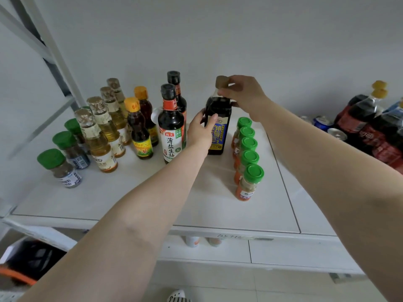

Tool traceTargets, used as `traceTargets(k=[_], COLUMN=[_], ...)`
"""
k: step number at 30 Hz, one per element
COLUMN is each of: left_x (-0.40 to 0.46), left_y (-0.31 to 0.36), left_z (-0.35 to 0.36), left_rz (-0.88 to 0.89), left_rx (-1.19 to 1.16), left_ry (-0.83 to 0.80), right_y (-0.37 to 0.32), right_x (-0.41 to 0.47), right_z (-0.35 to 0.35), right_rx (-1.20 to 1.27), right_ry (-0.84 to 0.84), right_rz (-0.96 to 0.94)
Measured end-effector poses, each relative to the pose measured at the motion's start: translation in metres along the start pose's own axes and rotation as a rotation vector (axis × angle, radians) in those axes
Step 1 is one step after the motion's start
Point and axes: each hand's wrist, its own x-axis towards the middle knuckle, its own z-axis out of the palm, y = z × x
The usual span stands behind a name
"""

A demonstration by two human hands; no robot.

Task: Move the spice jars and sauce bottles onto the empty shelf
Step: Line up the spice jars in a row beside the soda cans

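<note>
**Two hands setting a dark sauce bottle on the white shelf**

Left to right. At the far left of the shelf (218,205) stand green-capped spice jars (62,167) in a row running back, then pale oil bottles (102,140), two small orange-capped bottles (139,131) and two black-capped soy sauce bottles (171,125). The left hand (201,129) curls round the side of the dark sauce bottle (218,127), thumb on the blue label, fingers hidden behind. This bottle stands upright near the middle of the shelf, apparently resting on its surface, between the soy sauce bottles and a second row of green-capped jars (247,162). The right hand (242,92) pinches the neck just beneath the brown cap. Soft-drink bottles and cans (368,125) sit further right, on the neighbouring shelf section.

Handling, as judged: the bottle looks nearly full, so fairly heavy and top-steady only when set flat; it appears rigid and smooth, possibly glass, so breakable and slippery at the shoulder. The labelled body offers the surest hold, the neck serving as a guide. Neighbours stand close, so tipping them is the main risk.
</note>
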Motion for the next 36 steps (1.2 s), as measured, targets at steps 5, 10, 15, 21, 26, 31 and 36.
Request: traceTargets(k=[5, 10, 15, 21, 26, 31, 36], left_x=[-0.001, 0.0, -0.004, -0.039, -0.095, -0.147, -0.175], left_y=[-0.001, 0.002, 0.003, 0.0, -0.014, -0.03, -0.025], left_z=[-0.002, -0.003, -0.006, -0.014, -0.04, -0.089, -0.145], left_rz=[0.013, 0.021, -0.044, -0.083, -0.138, -0.158, -0.198], left_rx=[0.011, 0.027, 0.063, 0.216, 0.167, 0.111, 0.054], left_ry=[0.005, -0.018, -0.05, -0.103, -0.047, 0.098, 0.284], right_y=[0.0, -0.001, -0.005, -0.003, -0.003, -0.013, -0.022], right_x=[-0.003, -0.006, -0.01, -0.024, -0.054, -0.098, -0.139], right_z=[0.005, 0.007, 0.011, 0.008, 0.005, 0.029, 0.084], right_rx=[0.008, 0.015, -0.054, -0.075, -0.028, 0.057, 0.079], right_ry=[0.019, 0.037, 0.099, 0.16, 0.213, 0.274, 0.054], right_rz=[-0.025, -0.036, -0.015, 0.056, 0.095, 0.071, 0.069])
